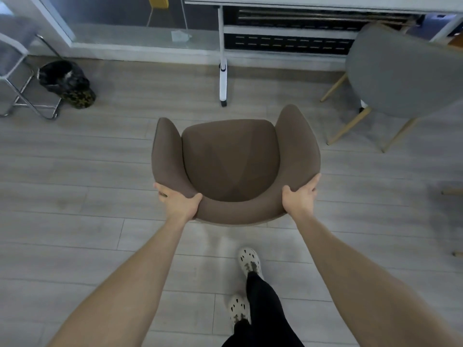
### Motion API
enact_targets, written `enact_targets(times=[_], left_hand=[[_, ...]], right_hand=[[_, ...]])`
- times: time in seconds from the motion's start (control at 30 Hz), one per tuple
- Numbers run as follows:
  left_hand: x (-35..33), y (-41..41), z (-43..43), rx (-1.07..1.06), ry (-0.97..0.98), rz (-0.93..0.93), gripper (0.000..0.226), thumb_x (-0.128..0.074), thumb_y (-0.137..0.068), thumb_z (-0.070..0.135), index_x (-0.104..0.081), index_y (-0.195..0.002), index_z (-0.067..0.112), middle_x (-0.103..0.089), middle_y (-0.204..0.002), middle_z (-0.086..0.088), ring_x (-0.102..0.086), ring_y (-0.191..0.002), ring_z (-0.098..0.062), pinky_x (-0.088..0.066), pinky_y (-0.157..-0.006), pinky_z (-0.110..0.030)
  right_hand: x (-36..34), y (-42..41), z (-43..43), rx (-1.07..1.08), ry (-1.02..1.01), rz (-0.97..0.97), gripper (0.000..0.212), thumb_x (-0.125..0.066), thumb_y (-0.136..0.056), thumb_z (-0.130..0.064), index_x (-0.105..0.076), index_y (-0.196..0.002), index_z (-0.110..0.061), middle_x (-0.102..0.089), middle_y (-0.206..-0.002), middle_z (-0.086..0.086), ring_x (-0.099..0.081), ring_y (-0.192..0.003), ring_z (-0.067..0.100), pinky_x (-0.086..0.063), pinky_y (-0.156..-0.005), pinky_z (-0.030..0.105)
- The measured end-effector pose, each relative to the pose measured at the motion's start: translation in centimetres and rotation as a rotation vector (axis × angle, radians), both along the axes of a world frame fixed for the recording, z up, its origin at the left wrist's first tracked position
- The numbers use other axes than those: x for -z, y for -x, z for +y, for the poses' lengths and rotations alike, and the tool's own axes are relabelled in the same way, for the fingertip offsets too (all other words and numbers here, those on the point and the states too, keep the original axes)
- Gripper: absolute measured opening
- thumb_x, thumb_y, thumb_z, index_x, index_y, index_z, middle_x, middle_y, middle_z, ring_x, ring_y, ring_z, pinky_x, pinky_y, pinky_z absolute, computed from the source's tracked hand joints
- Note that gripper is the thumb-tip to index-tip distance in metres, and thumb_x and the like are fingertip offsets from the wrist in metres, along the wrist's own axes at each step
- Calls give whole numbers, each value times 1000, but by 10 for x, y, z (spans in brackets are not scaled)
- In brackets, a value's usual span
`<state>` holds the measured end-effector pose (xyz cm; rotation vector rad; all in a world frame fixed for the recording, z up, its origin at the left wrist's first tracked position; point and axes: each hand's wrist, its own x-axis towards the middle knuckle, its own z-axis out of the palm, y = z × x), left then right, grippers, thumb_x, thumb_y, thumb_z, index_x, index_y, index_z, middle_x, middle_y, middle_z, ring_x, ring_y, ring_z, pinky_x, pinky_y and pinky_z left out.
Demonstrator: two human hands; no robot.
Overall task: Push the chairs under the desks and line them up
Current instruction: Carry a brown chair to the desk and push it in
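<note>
So the floor (75, 171) is pale grey wood-look planks and it fills most of the view, with a white table (313, 1) running along the top edge, its white leg and wheeled foot (223, 78) coming down onto the floor just beyond the chair. The brown chair (230, 161), a padded tub type with a curved back and two arm wings, sits in the middle of the floor, seat facing the table but not under it, near that foot without touching. Off to the right is a grey chair (403, 71) on light wooden legs, its back toward the camera, parked close against the table edge. Far left there's a stool on chrome tube legs (22, 78) and next to it a small bin with a black liner (65, 81). Both bare arms reach forward: the left hand (179, 202) wraps the left rear corner of the brown chair's backrest, fingers curled over the outside and thumb hooked on the inner rim, and the right hand (300, 196) clamps the right rear corner the same way. Down below, two pale clogs (248, 261) and black trousers, one foot ahead of the other
</note>
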<state>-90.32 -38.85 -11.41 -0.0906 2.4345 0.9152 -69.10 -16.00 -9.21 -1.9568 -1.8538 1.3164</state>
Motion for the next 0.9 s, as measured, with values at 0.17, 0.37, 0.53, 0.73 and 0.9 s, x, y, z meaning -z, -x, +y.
enact_targets(times=[0.17,0.37,0.53,0.73,0.9], left_hand=[[-1,64,49,69,-37,-12,145,-89,-83,36,27,-162,3,-3,-173,-28,-32,-154,-41,-39,-121,-43],[-7,142,136,130,-49,-31,150,-91,-81,39,31,-161,3,0,-173,-27,-29,-155,-39,-37,-123,-43],[-11,202,213,179,-7,-70,151,-90,-80,44,32,-160,4,-4,-172,-30,-26,-156,-40,-36,-123,-43],[-8,271,295,182,7,-82,148,-88,-84,39,35,-160,10,-7,-171,-26,-37,-149,-41,-51,-110,-47],[-6,295,339,175,15,-83,134,-79,-94,32,34,-159,5,-15,-168,-28,-47,-140,-37,-44,-85,-27]], right_hand=[[-2,46,37,67,-16,-3,105,-63,-98,-41,16,-167,-31,-27,-164,19,-52,-132,45,-45,-108,53],[-2,115,112,144,-37,-16,105,-64,-96,-48,13,-167,-35,-33,-164,20,-49,-138,45,-43,-112,56],[-5,171,185,167,-23,-45,104,-64,-97,-45,13,-167,-36,-29,-167,17,-47,-140,46,-43,-112,55],[-4,234,260,175,-45,-84,105,-62,-96,-40,15,-166,-34,-29,-164,19,-56,-128,46,-49,-109,55],[-9,273,313,141,-58,-155,102,-62,-98,-35,12,-169,-27,-29,-164,21,-53,-131,45,-47,-106,50]])
